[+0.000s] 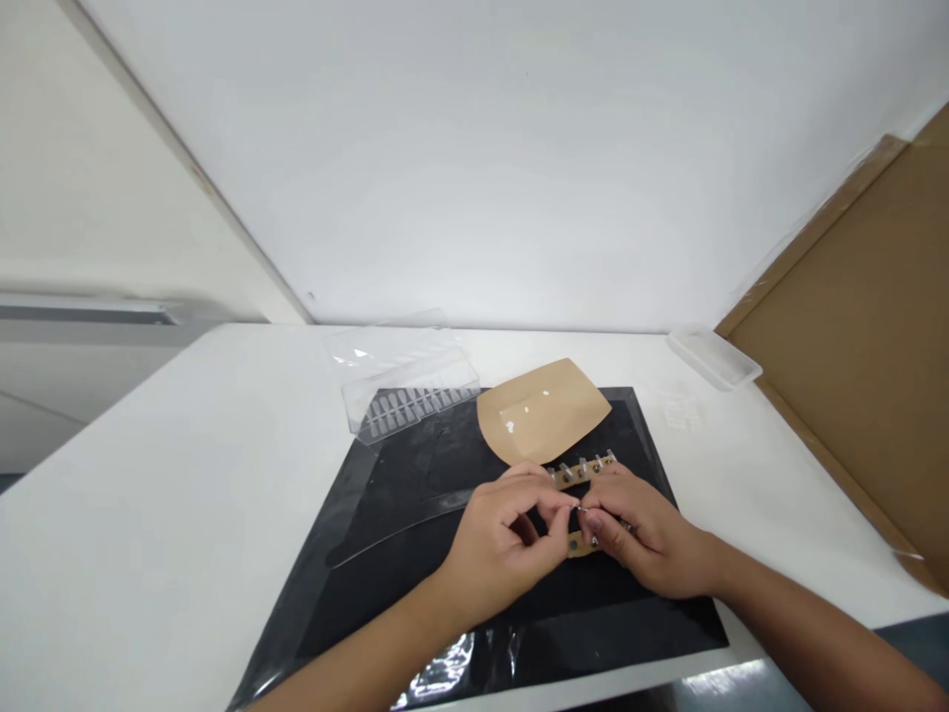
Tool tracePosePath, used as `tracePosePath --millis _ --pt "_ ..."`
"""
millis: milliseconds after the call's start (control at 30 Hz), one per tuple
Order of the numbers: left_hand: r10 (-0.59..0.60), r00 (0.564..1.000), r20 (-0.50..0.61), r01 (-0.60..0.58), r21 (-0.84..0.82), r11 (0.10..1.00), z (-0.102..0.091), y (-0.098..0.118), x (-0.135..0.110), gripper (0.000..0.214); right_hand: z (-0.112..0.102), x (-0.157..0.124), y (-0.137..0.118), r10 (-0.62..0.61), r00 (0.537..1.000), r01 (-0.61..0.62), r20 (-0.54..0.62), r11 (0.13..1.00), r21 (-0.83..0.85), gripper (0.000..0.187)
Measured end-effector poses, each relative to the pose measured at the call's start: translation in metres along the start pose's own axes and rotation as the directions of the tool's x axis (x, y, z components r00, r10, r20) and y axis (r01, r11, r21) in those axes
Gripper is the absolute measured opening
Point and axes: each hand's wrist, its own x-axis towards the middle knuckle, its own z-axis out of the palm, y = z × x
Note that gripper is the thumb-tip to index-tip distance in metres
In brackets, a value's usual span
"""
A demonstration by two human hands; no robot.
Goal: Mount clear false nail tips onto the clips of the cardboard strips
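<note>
My left hand (511, 519) and my right hand (642, 534) meet over the black mat (415, 593), their fingertips almost touching. Both are closed in a pinch around a tiny shiny piece (582, 508), too small to name. Just behind the fingers, clear nail tips (582, 466) stand in a row on a tan strip (567, 482). A second tan strip (577, 546) with small round metal studs lies below my fingertips, partly covered by my right hand. Left of my left hand rests a long, thin dark file-like strip (392, 532).
A clear plastic box (471, 382) of nail tips lies open at the mat's back left. Tan paper (570, 405) with small white bits spans the mat's back edge. At the right are a translucent tray (716, 361) and a cardboard panel (860, 346). A white wall rises behind.
</note>
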Motion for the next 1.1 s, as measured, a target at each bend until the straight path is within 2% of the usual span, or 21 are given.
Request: tracePosePath --millis 233,367,567,733,867,967,1100 --pt "0.078 0.997 -0.016 -0.078 -0.02 0.997 0.0 -0.001 0.0 0.017 0.0 0.0 0.002 -0.028 0.999 0.024 -0.038 0.995 -0.095 0.028" --pt "0.132 0.99 -0.038 -0.132 0.0 0.991 0.002 -0.004 0.0 0.02 0.0 0.0 0.002 -0.036 0.998 0.025 -0.044 0.976 -0.216 0.026" --pt "0.165 0.985 -0.048 -0.166 -0.008 0.986 0.002 -0.005 -0.001 0.027 0.005 -0.002 0.008 -0.179 0.976 0.105 -0.123 0.884 -0.455 0.019" --pt "0.143 0.989 -0.028 -0.143 -0.014 0.99 0.001 -0.004 -0.001 0.022 0.005 -0.002 0.008 -0.206 0.968 0.098 -0.141 0.832 -0.546 0.022" --pt "0.053 0.999 -0.002 -0.053 -0.06 0.997 -0.001 -0.001 -0.002 0.011 0.003 -0.001 0.008 -0.246 0.961 0.13 -0.127 0.806 -0.577 0.023" --pt "0.024 1.0 0.015 -0.022 -0.09 0.996 -0.002 0.0 -0.003 0.01 0.002 -0.002 0.01 -0.264 0.956 0.141 -0.129 0.798 -0.586 0.019" --pt "0.073 0.997 0.038 -0.07 -0.086 0.994 -0.004 0.002 -0.002 0.015 0.0 -0.001 0.01 -0.243 0.957 0.146 -0.158 0.874 -0.463 0.016"
